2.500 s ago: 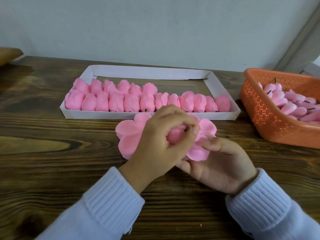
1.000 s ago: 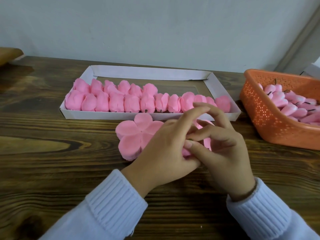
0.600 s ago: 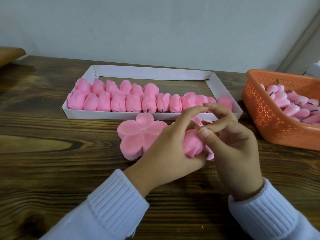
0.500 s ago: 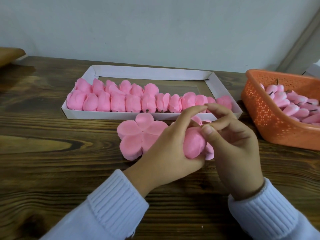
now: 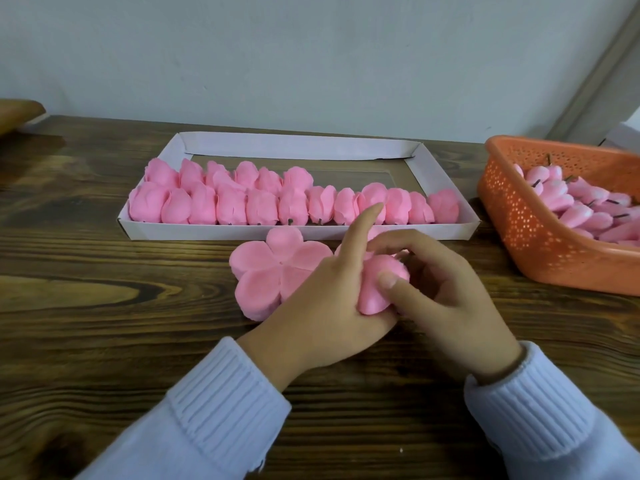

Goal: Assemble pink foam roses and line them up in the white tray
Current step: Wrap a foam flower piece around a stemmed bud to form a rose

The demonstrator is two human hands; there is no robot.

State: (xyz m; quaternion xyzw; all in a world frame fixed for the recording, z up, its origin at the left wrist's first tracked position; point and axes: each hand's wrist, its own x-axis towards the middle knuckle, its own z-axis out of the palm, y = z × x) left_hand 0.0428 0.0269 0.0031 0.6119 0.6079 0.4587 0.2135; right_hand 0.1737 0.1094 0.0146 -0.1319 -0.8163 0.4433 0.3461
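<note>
Table [image 5: 86, 306], dark wood grain. White tray [image 5: 298, 147] at the back: the front row of finished roses [image 5: 263, 206] nearly spans it, with a second row begun at left. Orange basket [image 5: 540, 244] on the right holds stemmed buds [image 5: 571, 202]. Stack of flat petal blanks [image 5: 273, 268] just before the tray. Left hand [image 5: 322, 306] cradles the half-wrapped rose [image 5: 377, 285], index finger raised. Right hand [image 5: 446, 289] curls over it, thumb pressing a petal. Best to fold each petal snug, overlap evenly, and pinch the base before letting go. No labels or writing legible.
</note>
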